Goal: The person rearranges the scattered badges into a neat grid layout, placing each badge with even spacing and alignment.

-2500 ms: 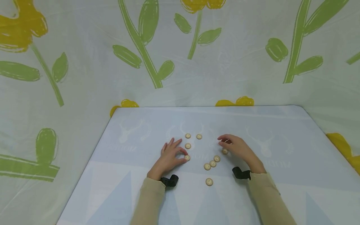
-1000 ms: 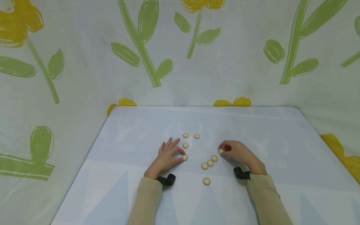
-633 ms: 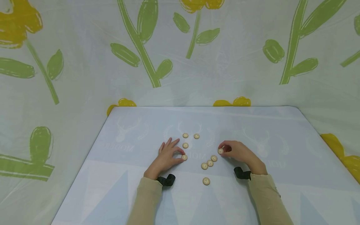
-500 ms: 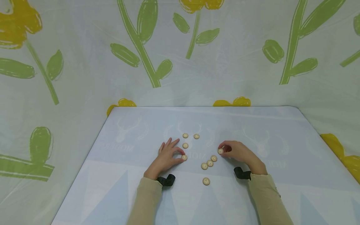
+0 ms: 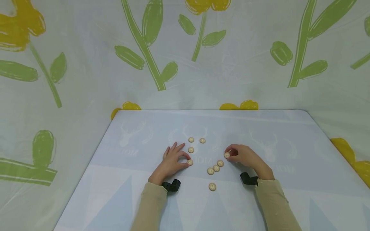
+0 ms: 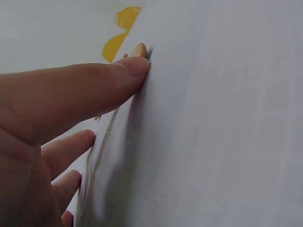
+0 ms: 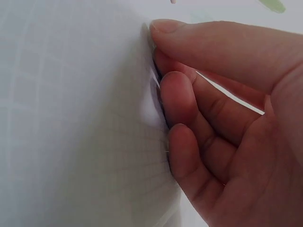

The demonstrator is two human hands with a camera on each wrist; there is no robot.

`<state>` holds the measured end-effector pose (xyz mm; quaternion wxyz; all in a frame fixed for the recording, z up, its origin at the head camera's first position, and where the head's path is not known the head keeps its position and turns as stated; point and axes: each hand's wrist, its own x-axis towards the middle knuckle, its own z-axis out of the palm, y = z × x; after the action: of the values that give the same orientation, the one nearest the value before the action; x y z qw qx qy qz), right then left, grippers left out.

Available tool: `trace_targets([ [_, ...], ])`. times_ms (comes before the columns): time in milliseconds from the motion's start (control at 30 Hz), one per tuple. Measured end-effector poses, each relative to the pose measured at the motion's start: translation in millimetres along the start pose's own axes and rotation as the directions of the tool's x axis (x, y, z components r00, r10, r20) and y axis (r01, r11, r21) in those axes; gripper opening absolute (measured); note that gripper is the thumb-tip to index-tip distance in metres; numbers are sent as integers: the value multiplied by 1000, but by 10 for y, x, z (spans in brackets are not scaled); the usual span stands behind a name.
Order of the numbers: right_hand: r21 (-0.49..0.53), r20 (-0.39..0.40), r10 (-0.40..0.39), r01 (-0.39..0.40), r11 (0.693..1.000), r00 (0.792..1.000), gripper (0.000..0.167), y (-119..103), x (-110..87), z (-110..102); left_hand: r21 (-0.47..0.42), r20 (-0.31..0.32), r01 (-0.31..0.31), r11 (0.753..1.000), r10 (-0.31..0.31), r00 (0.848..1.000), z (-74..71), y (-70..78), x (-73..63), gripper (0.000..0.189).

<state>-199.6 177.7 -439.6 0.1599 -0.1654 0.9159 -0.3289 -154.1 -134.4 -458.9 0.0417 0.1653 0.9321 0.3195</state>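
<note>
Between thumb and index finger, my left hand pinches a round pale wooden button on the table; its other fingers are spread. In the left wrist view the thumb covers part of that button. My right hand pinches another button in its fingertips, at or just above the tabletop. The right wrist view hides this button behind the thumb. Beyond the left hand lie three loose buttons, one close to its index finger and two farther back, including a button on the right.
Three buttons lie in a slanting line, the middle button between the hands. A single button lies nearer the front. The table has a pale blue and white patterned cover. Behind it hangs a flower-print curtain.
My right hand was raised over its button with fingers apart; it came down and pinched it, the button shifting slightly left. The left hand has kept its pinch. The view shifted a little.
</note>
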Motion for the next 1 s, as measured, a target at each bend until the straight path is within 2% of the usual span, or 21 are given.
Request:
trace_targets([
  [300, 32, -24, 18, -17, 999, 1000, 21, 16, 12, 20, -4, 3, 6, 1000, -6, 1000, 9, 9, -10, 14],
  [600, 61, -69, 1, 3, 998, 998, 22, -47, 65, 106, 1, 9, 19, 1000, -19, 1000, 6, 7, 4, 14],
  [900, 103, -82, -26, 35, 994, 996, 23, -85, 87, 172, -4, 15, 24, 1000, -24, 1000, 10, 14, -1, 14],
  [1000, 148, -81, -30, 42, 988, 996, 23, -121, 87, 177, -1, 13, 26, 1000, -26, 1000, 10, 17, -2, 14],
])
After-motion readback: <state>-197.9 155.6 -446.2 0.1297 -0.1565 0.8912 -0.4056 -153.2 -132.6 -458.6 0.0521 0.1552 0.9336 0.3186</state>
